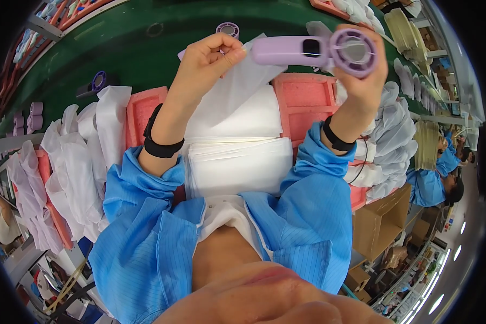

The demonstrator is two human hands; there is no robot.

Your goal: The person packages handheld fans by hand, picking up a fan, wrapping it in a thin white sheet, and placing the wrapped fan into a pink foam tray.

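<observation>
Hold the lilac handheld fan (pixel 281 51) by its round head, as the right hand (pixel 364 86) does: fingers wrapped around the ring, handle directed left, above the far edge of the white sleeve stack (pixel 237 167). The left hand (pixel 208 62) has thumb and forefinger pressed together, apparently pinching a corner of a translucent sleeve (pixel 240 89) just below the handle. The step appears to be bagging; whether the sleeve mouth is parted cannot be told. Separate its layers fully before inserting the handle, align both axes, and feed without force to avoid creasing or tearing. Clear the pink foam trays (pixel 308 97) flanking the stack.
</observation>
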